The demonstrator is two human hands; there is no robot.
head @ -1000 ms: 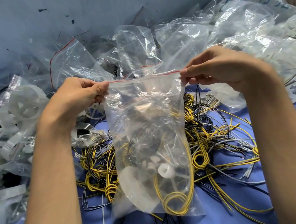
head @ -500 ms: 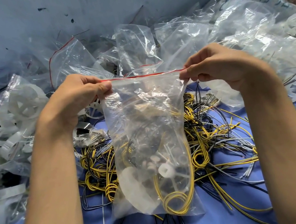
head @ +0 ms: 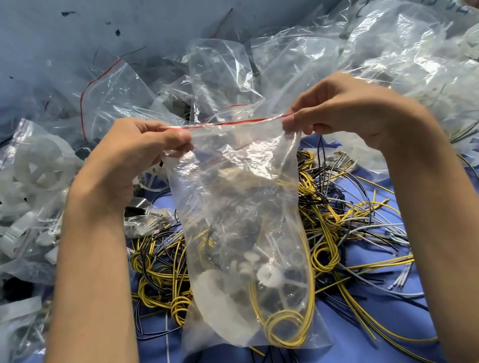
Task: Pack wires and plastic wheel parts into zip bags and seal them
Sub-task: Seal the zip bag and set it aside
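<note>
Above the surface we hold a bag already loaded with wires and wheel parts, fingers of left hand and right hand pinching its zip ends taut, so sealing seems underway, with a pile left to pack.

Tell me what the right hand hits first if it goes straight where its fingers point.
The right hand points left along the red zip of the bag, which it pinches. Past that, probably the left hand, pinching the other corner.
</note>
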